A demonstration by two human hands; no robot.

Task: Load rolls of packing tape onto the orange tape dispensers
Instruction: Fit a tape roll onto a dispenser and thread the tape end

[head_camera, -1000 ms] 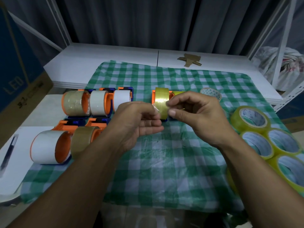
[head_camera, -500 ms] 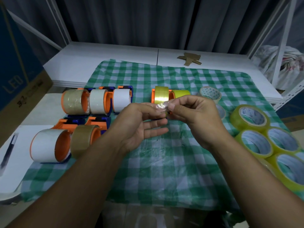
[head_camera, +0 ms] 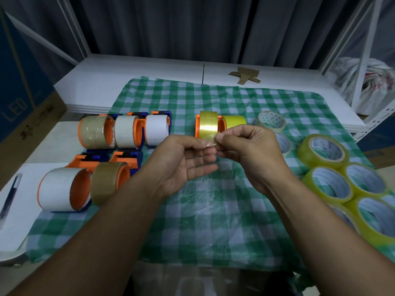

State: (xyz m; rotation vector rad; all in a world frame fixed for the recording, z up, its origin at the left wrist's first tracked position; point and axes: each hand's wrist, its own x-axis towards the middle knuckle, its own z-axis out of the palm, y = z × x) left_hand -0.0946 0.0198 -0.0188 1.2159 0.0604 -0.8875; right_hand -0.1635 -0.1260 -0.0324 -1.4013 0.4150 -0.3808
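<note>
My left hand (head_camera: 183, 161) and my right hand (head_camera: 250, 152) meet over the middle of the green checked cloth (head_camera: 213, 221). Together they pinch a small clear scrap of tape (head_camera: 210, 143) between thumbs and fingertips. Just behind them stand two orange dispensers carrying a gold roll (head_camera: 208, 124) and a yellow roll (head_camera: 234, 121). To the left, three loaded orange dispensers (head_camera: 121, 131) form a back row. Two more loaded dispensers (head_camera: 85, 186) lie nearer me.
Several loose yellow-green tape rolls (head_camera: 346, 180) crowd the right edge of the cloth. Two pale rolls (head_camera: 271, 121) sit behind my right hand. A white shelf holds a cardboard scrap (head_camera: 245, 75) at the back. A pen (head_camera: 10, 195) lies on the white board at left.
Both hands have drawn back from the gold roll toward me and now hold a crumpled clear scrap of tape between them.
</note>
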